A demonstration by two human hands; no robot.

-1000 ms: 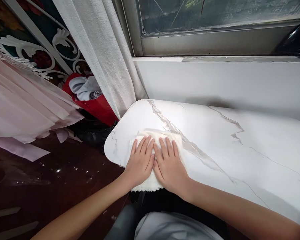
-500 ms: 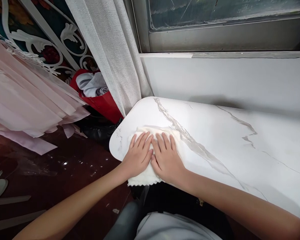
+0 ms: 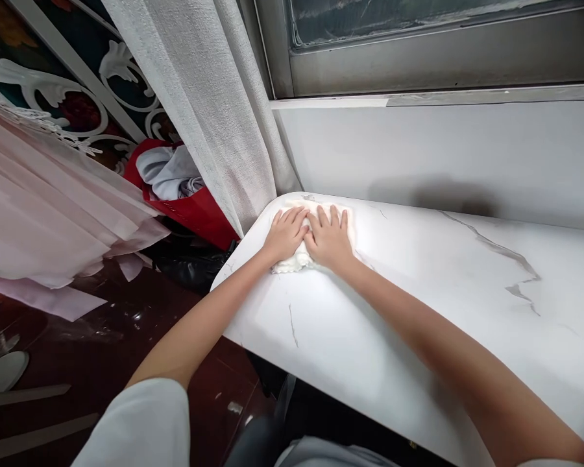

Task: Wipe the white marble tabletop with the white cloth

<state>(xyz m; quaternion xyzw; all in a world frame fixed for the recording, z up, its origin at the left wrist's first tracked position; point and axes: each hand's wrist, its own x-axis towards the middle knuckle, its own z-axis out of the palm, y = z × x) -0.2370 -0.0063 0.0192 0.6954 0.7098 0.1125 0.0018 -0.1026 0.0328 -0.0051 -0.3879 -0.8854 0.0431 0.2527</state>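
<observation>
A white fluffy cloth [image 3: 294,263] lies at the far left corner of a white marble-patterned table [image 3: 418,311]. My left hand [image 3: 286,233] and my right hand [image 3: 329,237] lie side by side on top of it, palms down, fingers stretched out flat and pointing toward the wall. Both arms are extended far forward. Most of the cloth is hidden under the hands; only its near edge and a strip beyond the fingertips show.
A grey-white curtain [image 3: 209,110] hangs just left of the table corner. Behind the table stands a white wall [image 3: 442,155] under a window frame [image 3: 418,58]. A red bag [image 3: 194,207] with clothes, pink fabric [image 3: 48,214] and a dark glossy floor [image 3: 102,337] are at left.
Both hands have pushed the cloth away from the table's near edge to its far left corner by the wall. My arms are now stretched out much further.
</observation>
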